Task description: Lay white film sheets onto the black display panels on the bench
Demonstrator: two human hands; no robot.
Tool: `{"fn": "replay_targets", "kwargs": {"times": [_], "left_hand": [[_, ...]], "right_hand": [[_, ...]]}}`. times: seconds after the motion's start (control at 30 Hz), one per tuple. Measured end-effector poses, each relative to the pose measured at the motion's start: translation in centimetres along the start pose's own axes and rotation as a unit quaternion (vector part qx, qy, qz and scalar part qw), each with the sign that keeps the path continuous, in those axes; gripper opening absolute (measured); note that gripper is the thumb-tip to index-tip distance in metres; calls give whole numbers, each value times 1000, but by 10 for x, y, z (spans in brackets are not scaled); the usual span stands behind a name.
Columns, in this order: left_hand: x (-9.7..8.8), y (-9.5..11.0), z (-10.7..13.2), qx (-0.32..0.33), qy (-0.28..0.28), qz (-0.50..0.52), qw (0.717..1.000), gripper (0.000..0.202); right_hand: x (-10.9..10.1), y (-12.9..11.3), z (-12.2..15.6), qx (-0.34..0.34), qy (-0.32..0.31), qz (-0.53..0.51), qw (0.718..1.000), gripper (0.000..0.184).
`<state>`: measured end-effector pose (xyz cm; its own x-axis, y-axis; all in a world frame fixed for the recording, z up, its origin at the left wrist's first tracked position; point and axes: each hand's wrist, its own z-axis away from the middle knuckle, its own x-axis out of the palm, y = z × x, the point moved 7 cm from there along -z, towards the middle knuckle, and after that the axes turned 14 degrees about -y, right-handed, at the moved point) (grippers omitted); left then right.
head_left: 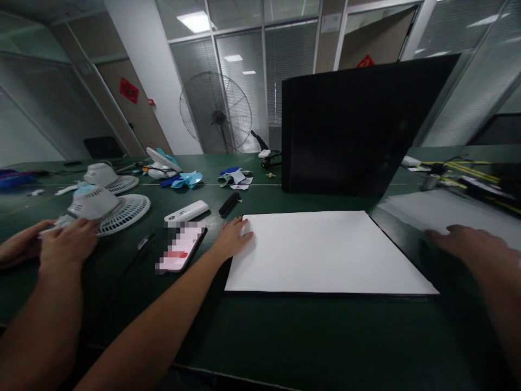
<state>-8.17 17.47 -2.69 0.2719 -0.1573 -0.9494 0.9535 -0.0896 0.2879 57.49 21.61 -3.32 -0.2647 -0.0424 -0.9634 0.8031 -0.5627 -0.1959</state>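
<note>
A white rectangular sheet [317,250], with a thin black edge showing beneath it, lies flat on the dark green table. My left hand [233,239] rests on its left edge, fingers spread and thumb over the white surface. To the right, my right hand [480,250] is blurred beside a loose stack of pale sheets [439,209], at their near edge. Its fingers are too smeared to show whether they grip a sheet. Behind the white sheet stands a large black panel [354,130].
At left, another person's hands [67,244] hold a white part near white fan grilles [124,214]. A phone [182,248], a white handheld device [186,212] and a small black object [229,203] lie left of the sheet. Yellow-striped strips [484,171] are at far right.
</note>
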Motion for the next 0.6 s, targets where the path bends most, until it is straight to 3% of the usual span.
{"fn": "replay_targets", "kwargs": {"times": [0.1,0.27,0.6], "left_hand": [[1,0,-1,0,-3,-1,1000,61],[2,-2,-4,4,9,1,1000,62],[4,-5,-8,9,28,7,1000,60]], "right_hand": [[5,-12,3,-48,28,-4,998,102],[25,-19,2,-74,-58,-15,995,94],[15,-32,24,-66,-82,4,994,79]]}}
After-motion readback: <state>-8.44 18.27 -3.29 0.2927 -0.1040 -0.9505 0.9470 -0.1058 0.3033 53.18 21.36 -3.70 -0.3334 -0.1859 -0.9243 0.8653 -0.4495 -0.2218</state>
